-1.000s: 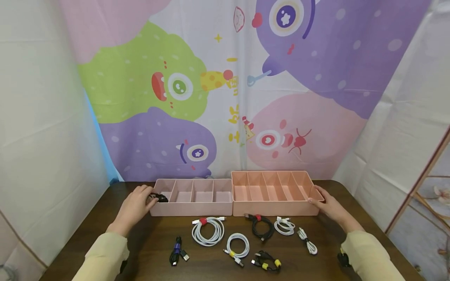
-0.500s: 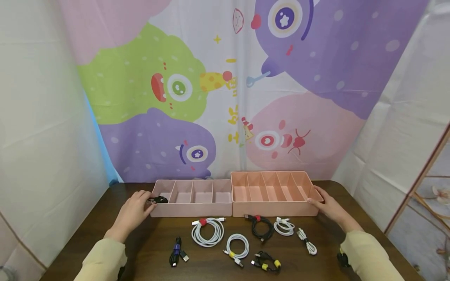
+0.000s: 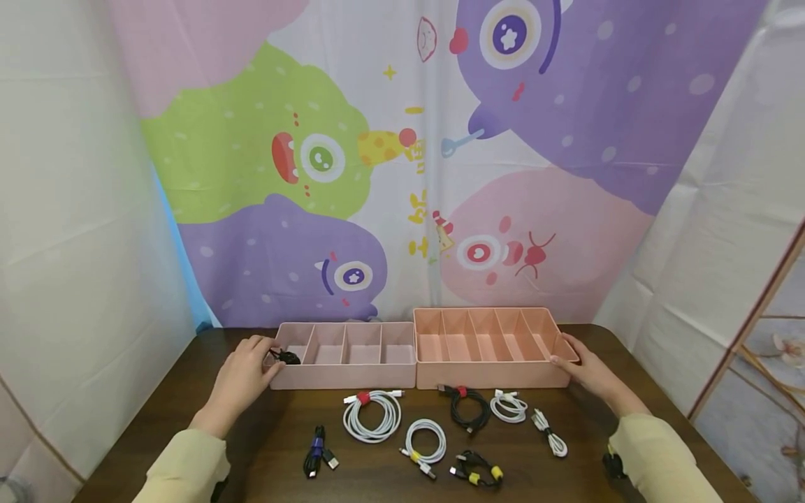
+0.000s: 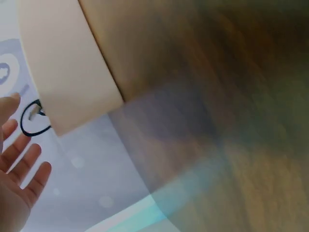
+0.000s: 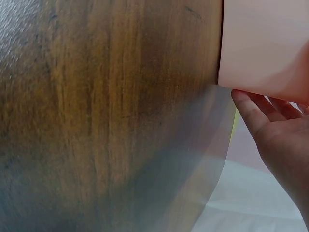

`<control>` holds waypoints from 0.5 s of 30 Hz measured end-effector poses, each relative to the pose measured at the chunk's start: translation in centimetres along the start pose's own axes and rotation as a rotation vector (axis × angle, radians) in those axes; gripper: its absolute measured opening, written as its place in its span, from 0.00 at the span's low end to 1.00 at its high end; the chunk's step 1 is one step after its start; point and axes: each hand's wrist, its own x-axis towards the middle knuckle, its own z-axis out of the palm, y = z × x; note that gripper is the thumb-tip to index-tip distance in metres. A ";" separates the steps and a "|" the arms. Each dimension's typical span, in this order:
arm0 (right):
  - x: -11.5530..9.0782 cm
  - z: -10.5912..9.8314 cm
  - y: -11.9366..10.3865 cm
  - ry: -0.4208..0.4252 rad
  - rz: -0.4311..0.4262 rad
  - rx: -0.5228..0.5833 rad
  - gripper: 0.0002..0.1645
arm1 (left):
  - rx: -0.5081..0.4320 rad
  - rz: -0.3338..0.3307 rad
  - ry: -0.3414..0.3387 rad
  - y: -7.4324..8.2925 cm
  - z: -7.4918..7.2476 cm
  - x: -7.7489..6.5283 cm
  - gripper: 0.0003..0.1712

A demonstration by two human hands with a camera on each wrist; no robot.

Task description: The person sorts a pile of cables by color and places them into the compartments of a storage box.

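My left hand [image 3: 242, 370] is at the left end of the pale pink divided box [image 3: 342, 376], fingers loosely spread in the left wrist view. Right by its fingertips, a bundled black cable [image 3: 288, 358] lies in the leftmost compartment; a loop of this cable [image 4: 23, 126] sticks out past the box edge in the left wrist view. At the other side my right hand [image 3: 591, 370] touches the right end of the peach divided box [image 3: 493, 374], its extended fingers [image 5: 248, 108] against the end wall in the right wrist view. The right thumb lies by the front corner.
In front of the boxes on the dark wooden table [image 3: 371, 482] lie several coiled cables: white with red tie [image 3: 372, 417], white with yellow tie [image 3: 425, 443], black with purple tie [image 3: 316, 450], black with yellow ties [image 3: 476, 469], black with red tie [image 3: 470, 411]. A cartoon curtain [image 3: 402, 279] hangs behind.
The black cable bundle sits slightly lower in the leftmost compartment, and my left hand has shifted a little beside it. My right hand has stayed at the peach box.
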 end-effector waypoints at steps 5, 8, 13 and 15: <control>0.1 0.1 0.2 -0.005 -0.008 0.006 0.47 | -0.003 -0.046 -0.043 1.0 -0.4 0.3 0.22; 0.0 0.1 0.1 -0.007 -0.009 0.011 0.47 | 0.003 -0.054 -0.050 1.7 -0.7 0.4 0.24; -0.1 0.0 -0.2 -0.007 -0.007 0.004 0.47 | 0.000 -0.041 -0.036 2.7 -1.1 0.3 0.24; -0.2 0.0 -0.3 -0.004 -0.005 0.000 0.46 | -0.004 -0.036 -0.033 3.1 -1.3 0.2 0.25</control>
